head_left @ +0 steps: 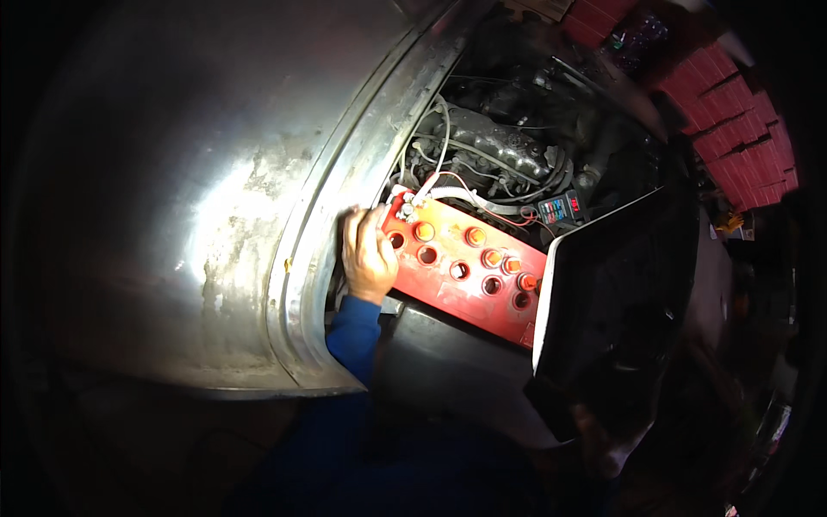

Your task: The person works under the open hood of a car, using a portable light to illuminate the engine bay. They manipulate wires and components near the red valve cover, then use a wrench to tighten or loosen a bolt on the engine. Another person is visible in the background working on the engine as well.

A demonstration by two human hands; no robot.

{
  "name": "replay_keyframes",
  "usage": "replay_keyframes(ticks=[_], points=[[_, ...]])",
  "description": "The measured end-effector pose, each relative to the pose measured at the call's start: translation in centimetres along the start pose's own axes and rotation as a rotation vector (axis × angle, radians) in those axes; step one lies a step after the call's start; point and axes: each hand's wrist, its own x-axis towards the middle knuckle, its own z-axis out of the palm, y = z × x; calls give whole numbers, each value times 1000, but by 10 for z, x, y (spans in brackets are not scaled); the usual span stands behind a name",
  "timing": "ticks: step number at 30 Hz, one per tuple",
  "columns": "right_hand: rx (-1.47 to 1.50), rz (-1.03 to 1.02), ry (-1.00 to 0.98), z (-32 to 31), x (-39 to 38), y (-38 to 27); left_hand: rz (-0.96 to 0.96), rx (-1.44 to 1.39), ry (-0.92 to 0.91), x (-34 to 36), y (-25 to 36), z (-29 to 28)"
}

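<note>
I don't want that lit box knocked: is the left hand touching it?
Apart. The head view shows the left hand at the left end of the red battery, the lit box beyond its upper edge, a clear gap between.

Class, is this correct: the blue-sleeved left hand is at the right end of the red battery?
The end is wrong: the head view shows the blue-sleeved left hand at the left end of the red battery.
</note>
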Motion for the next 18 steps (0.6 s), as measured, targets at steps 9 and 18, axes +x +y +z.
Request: replay_keyframes(ticks=[9, 18], points=[[-303, -341, -256, 61, 84, -33, 80, -33, -59, -47, -11, 4], [-297, -229, -154, 77, 75, -42, 155, 60, -10, -53, -19, 13]])
